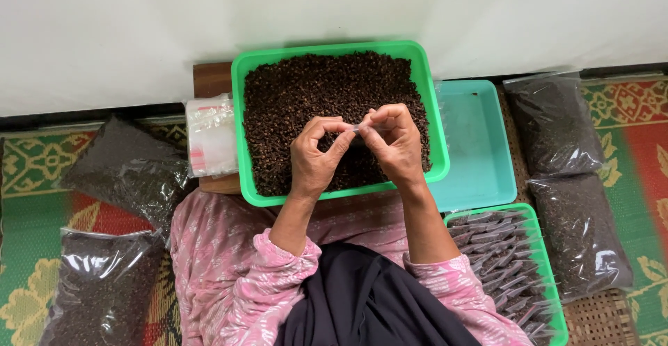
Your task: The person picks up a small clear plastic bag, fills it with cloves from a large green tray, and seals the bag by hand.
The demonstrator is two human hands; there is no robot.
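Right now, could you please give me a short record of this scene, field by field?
Setting: patterned mat on the floor, beside a white wall
Left hand: pinching one end of a small clear sachet
Right hand: pinching its other end
Below hands: green tray full of dark dried spice
Right side: teal tray; second green tray of filled sachets; two big clear bags of spice
Left side: bundle of empty sachets; two more bags

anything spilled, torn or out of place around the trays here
Nothing stands out. The dark spice stays inside the green tray, none scattered on the mat. Both hands, left hand and right hand, pinch a small clear packet over it. The big filled bags lie intact, and small packets sit stacked in the lower green tray.
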